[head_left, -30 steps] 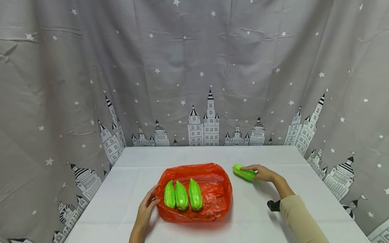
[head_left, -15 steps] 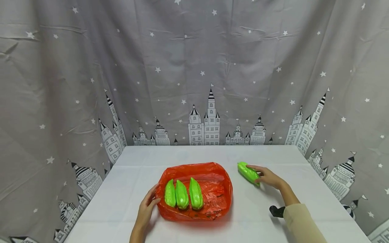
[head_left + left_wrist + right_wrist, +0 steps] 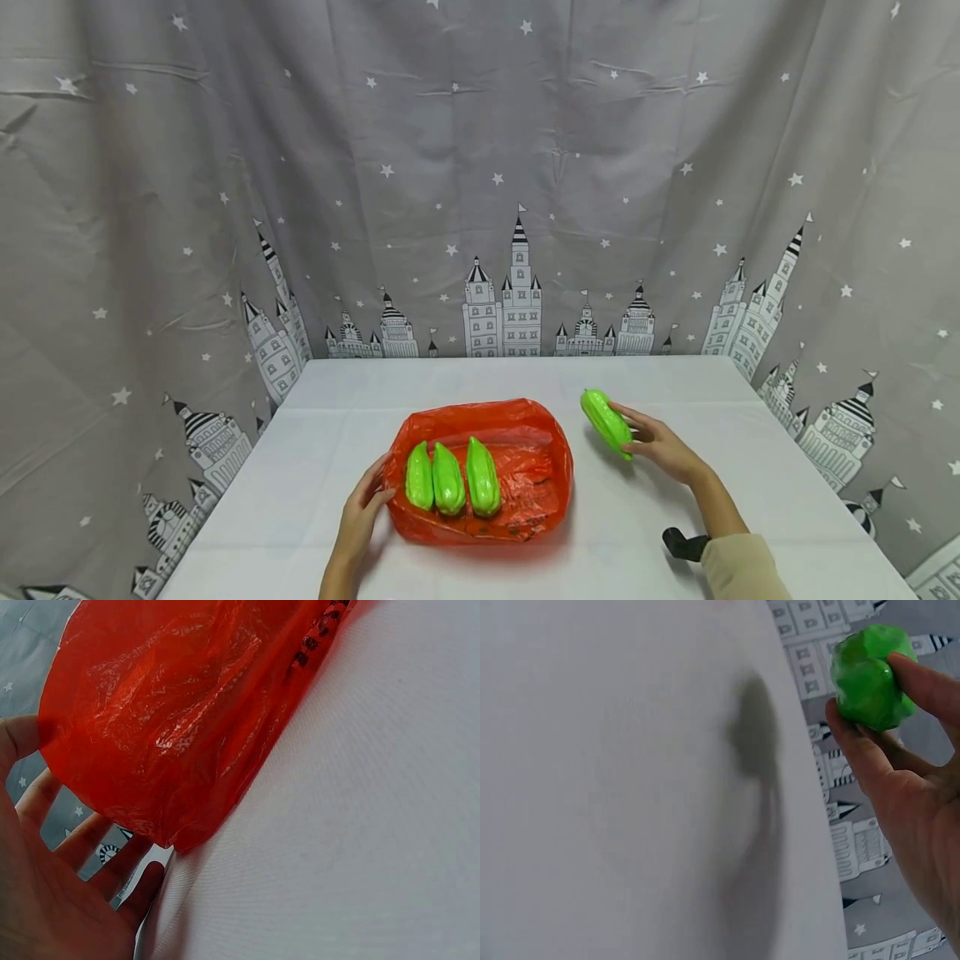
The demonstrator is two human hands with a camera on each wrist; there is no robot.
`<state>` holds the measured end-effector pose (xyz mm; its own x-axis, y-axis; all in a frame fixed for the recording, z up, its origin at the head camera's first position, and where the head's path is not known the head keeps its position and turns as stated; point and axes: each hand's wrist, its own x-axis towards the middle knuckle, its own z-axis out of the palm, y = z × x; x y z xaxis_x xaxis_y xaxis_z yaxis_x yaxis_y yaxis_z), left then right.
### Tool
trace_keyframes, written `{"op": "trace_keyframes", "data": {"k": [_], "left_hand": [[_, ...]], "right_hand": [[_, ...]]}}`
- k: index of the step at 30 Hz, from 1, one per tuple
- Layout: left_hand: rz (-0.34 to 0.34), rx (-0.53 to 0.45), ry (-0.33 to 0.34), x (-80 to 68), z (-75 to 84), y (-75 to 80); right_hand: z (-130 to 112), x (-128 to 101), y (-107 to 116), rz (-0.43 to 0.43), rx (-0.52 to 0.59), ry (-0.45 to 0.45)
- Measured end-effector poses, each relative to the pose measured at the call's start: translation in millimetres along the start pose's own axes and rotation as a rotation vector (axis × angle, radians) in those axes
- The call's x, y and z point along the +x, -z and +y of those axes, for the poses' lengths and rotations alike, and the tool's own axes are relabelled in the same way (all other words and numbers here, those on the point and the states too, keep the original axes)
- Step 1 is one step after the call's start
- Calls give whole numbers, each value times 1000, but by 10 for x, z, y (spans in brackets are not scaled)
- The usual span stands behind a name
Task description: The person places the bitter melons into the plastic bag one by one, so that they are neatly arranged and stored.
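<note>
In the head view, my right hand (image 3: 663, 446) grips a bright green, ridged toy vegetable that looks like a bitter melon (image 3: 607, 423), raised off the table. Its lumpy end (image 3: 870, 686) shows between thumb and fingers in the right wrist view, with a shadow on the cloth below. An open red plastic bag (image 3: 528, 500) sits on the table, with 3 similar bitter melons (image 3: 448, 481) side by side in its left half. At the bag's left wall rests my left hand (image 3: 363, 508). Its fingers (image 3: 82, 840) are spread and loosely straight in the left wrist view, touching the bag's edge.
A white cloth covers the table (image 3: 315, 433). Behind it hangs a grey curtain (image 3: 420, 167) with printed stars and castles. The black wrist camera mount (image 3: 682, 544) sticks out by the right sleeve (image 3: 742, 567).
My right hand has gripped the bitter melon and lifted it off the table, its far end tilting up. The left hand and the red bag have hardly moved.
</note>
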<state>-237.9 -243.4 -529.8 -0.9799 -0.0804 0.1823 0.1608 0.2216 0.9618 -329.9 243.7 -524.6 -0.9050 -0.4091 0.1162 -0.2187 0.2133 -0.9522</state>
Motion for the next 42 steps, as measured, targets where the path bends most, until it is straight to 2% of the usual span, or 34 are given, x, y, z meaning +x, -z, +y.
{"op": "trace_keyframes", "data": {"k": [5, 8, 14, 19, 25, 31, 33, 36, 39, 42], "left_hand": [[-1, 0, 17, 53, -164, 18], [2, 0, 12, 66, -205, 21], [-1, 0, -37, -1, -28, 12], [-1, 20, -12, -37, 85, 2], [-3, 21, -10, -36, 87, -2], [1, 6, -20, -31, 60, 0], [0, 6, -27, -4, -28, 9], [-3, 0, -27, 0, -37, 14], [-4, 8, -21, -14, 17, 7], [-1, 16, -14, -28, 78, -3]], "right_hand": [[-164, -37, -161, 28, 37, 35], [-295, -58, -270, 46, 56, 79], [-557, -101, -477, 62, 113, 167], [-738, -117, -645, 69, 154, 182], [-890, -132, -870, 71, 179, 181], [-944, -114, -1095, 75, 147, 206], [-973, -110, -1174, 82, 130, 211], [-951, -86, -1281, 95, 112, 219], [-905, -54, -1378, 109, 113, 211], [-969, -50, -1466, 126, 125, 198]]}}
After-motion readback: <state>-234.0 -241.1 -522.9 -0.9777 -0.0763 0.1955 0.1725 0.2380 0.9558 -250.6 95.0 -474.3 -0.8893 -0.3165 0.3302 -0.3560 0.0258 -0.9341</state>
